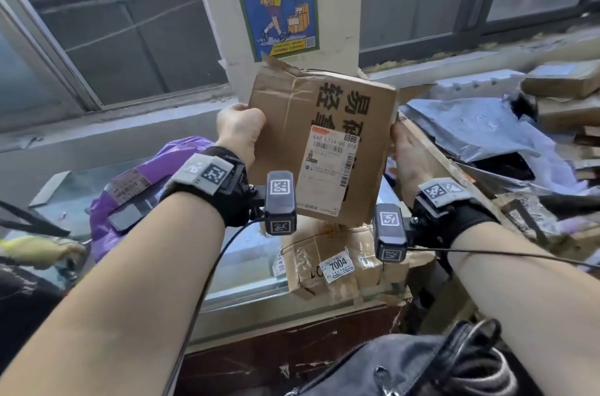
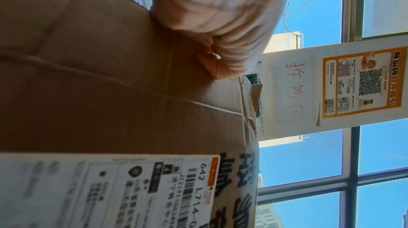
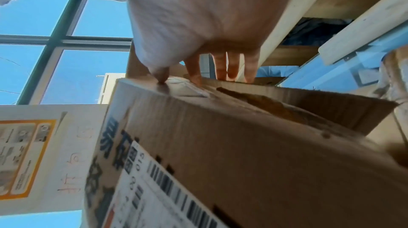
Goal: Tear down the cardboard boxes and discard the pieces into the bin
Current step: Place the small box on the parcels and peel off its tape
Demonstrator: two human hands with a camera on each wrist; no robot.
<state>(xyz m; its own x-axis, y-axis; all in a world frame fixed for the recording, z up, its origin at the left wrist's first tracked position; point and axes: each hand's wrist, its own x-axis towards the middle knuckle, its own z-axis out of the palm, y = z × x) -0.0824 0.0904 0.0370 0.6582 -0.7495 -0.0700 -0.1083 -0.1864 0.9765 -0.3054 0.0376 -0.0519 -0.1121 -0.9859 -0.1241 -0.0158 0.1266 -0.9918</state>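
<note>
**Cardboard box held up between both hands**

At the far left a purple mail bag (image 1: 130,181) lies on the counter. The left hand (image 1: 240,131) is curled tight around the left edge of the cardboard box (image 1: 292,123), which is held in the air before the window pillar, its shipping label (image 1: 328,165) facing the person. The right hand (image 1: 406,155) grips the box's right side, thumb on the front corner, fingers (image 3: 220,67) extended behind. Grey mailers (image 1: 480,126) are heaped at right

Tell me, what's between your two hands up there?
A cardboard box with a white shipping label, seen best in the head view. The left hand grips one edge, the right hand the opposite one.
</note>
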